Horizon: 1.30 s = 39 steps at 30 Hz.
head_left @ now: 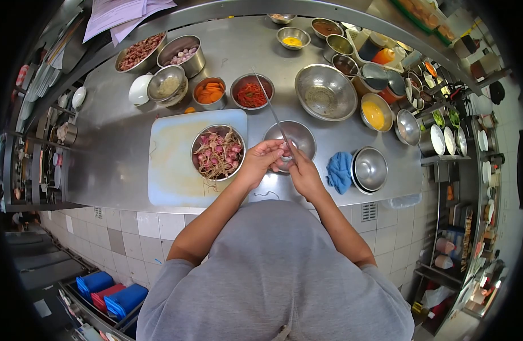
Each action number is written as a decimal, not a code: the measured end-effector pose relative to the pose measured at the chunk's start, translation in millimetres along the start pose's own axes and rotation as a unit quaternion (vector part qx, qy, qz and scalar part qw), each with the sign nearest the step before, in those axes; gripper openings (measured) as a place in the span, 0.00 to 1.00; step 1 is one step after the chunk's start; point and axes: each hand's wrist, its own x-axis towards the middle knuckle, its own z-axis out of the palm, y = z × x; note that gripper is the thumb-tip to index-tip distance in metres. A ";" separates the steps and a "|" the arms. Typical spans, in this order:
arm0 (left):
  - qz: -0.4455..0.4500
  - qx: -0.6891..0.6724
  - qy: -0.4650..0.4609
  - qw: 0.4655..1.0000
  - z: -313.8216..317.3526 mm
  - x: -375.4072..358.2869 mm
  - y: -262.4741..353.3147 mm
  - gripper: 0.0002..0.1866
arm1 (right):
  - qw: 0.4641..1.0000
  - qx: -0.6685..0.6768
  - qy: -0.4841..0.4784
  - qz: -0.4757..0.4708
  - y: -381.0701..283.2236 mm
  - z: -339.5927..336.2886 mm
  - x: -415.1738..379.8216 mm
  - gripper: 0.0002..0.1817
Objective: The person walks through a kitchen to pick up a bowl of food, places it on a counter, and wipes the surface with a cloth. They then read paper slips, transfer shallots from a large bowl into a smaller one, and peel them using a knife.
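Observation:
My right hand (304, 175) is closed round a long knife (275, 116), whose blade slants up and away to the left. Close beside it, the fingers of my left hand (262, 162) pinch a small pinkish shallot (285, 152), partly hidden by the fingers. Both hands are over a steel bowl (304, 134), whose contents are mostly covered. To the left, a steel bowl of unpeeled shallots (220, 152) with long dry roots stands on a white cutting board (169, 170).
Behind stand bowls of red strips (251, 95), orange slices (210, 92) and a large steel bowl (325, 94). A blue cloth (340, 171) lies beside stacked steel bowls (372, 169) on the right. An overhead shelf (227, 12) crosses the far side of the steel table (113, 148).

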 end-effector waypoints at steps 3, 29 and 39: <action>-0.011 0.001 0.000 1.000 2.3 -1.0 1.4 0.10 | 0.999 -0.036 -0.001 -0.004 3.2 -0.2 1.0 0.31; -0.111 0.166 0.050 0.979 -7.8 1.2 10.5 0.25 | 0.976 -0.178 -0.040 0.116 -6.2 -15.2 6.9 0.34; -0.101 -0.099 0.024 0.990 -12.9 7.9 3.5 0.16 | 0.969 0.116 -0.059 0.211 -12.2 -15.6 11.0 0.26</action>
